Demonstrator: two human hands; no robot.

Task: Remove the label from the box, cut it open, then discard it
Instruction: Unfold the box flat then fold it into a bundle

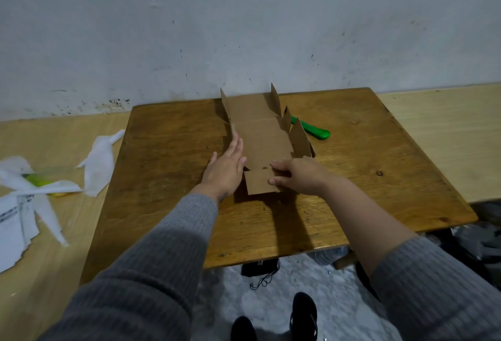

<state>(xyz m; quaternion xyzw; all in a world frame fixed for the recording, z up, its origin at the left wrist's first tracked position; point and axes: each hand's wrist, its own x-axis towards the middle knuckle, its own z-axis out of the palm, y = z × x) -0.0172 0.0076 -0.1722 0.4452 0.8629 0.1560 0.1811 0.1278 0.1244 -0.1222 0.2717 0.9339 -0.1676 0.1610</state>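
Pressing flat on cut-open box (260,134), left hand (226,170), right hand (295,175) pinching near flap (260,182)

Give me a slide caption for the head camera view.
Both hands flatten the cut-open cardboard box on the wooden table, green utility knife beside it.
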